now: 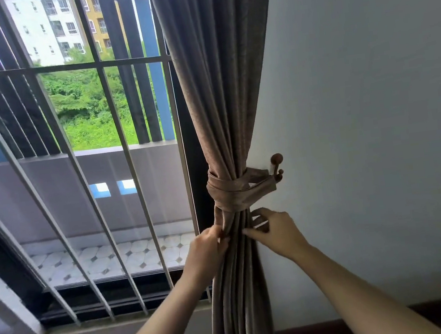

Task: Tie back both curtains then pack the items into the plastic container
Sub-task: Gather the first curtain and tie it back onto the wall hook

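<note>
Where the curtain hangs: beside the window, cinched by a tieback to the hook.
Left grip: pinching a fold below it.
Right grip: you pinch the wall-side edge.

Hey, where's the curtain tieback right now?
In the head view, right of centre, the tieback is wrapped around the gathered curtain and looped onto the wall hook at its right, just above the left hand and right hand.
</note>
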Motion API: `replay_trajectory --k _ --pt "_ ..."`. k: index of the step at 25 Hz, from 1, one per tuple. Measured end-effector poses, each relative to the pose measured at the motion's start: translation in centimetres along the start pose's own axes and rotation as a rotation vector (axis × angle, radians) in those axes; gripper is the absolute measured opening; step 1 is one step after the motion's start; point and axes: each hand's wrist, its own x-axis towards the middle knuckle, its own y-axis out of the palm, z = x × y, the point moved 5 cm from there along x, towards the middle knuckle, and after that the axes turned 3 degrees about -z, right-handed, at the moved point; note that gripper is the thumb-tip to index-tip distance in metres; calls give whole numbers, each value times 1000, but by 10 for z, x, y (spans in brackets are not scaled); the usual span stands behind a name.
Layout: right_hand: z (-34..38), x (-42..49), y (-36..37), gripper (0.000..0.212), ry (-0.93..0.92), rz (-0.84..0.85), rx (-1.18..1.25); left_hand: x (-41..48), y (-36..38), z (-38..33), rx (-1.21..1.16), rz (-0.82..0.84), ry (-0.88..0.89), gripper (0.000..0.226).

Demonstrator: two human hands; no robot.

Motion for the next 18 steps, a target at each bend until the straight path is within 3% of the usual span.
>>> replay_trajectory --k 5,10,14,18 --pt "1 -1 16 21 -15 -128 -115 1 1 0 133 -100 -198 10" --pt "-8 5 26 15 -21 -56 -259 3 7 9 274 -36 -151 17" --pt "-29 7 -2 17 -69 -82 -216 18 -24 45 339 -157 -164 17" --pt "-27 2 13 15 -82 -31 -151 4 19 14 317 39 -73 20"
